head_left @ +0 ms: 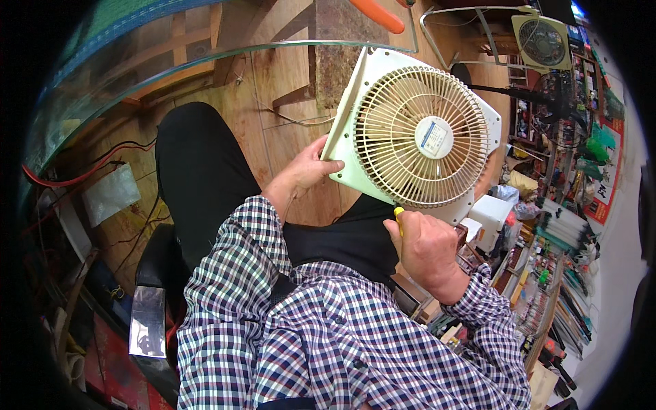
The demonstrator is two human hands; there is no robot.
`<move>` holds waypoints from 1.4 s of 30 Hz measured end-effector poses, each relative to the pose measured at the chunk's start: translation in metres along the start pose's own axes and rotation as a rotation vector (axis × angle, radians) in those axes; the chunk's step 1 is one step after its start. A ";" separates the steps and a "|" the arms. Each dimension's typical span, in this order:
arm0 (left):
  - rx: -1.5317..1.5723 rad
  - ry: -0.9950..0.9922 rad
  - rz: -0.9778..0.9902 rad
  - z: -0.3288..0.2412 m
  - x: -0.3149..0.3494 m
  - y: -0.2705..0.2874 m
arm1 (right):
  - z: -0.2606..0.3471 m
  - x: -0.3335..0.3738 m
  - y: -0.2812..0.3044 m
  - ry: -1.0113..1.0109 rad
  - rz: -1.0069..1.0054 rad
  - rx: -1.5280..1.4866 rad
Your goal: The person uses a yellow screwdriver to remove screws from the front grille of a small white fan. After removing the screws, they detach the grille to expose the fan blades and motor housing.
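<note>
A cream box fan (369, 157) with a round wire grille (383, 116) is held up in front of me, tilted, with a pale label at the grille's hub. My left hand (307, 171) grips its left lower corner, thumb on the face and fingers behind. Closed around a yellow-handled screwdriver (399, 215), my right hand (429, 251) is at the fan's lower edge. The tool's tip meets or nearly meets the frame just below the grille; its exact contact is too small to tell. The fan's back is hidden.
A glass tabletop edge (205, 60) curves across the far left. An orange handle (379, 15) lies at the top. Crowded shelves (540, 266) of tools and parts line the right side, with another box fan (542, 41) at the far right. A chair armrest (148, 321) is at my left.
</note>
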State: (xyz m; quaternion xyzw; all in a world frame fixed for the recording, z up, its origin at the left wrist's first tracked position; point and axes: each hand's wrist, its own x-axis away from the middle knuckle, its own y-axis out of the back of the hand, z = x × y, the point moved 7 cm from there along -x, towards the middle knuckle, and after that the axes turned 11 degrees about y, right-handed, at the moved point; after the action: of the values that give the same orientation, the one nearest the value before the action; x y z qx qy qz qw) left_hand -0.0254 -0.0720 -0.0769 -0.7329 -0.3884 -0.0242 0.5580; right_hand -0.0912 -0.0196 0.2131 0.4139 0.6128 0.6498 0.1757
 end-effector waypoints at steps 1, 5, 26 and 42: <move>0.005 0.001 0.001 0.001 0.000 -0.001 | 0.000 0.001 -0.002 0.001 -0.006 -0.013; -0.016 0.013 -0.024 0.003 0.001 -0.001 | -0.001 0.003 -0.006 -0.022 0.013 -0.049; -0.030 -0.073 -0.022 0.006 -0.018 0.007 | -0.026 -0.025 -0.001 0.326 0.336 -0.151; -0.058 0.000 0.002 0.004 -0.018 0.011 | -0.040 -0.043 -0.004 0.359 0.593 -0.028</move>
State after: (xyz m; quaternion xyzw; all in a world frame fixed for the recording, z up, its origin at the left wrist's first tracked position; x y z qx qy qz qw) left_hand -0.0326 -0.0792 -0.0954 -0.7491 -0.3868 -0.0348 0.5366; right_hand -0.0963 -0.0765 0.1993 0.4506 0.4781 0.7434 -0.1255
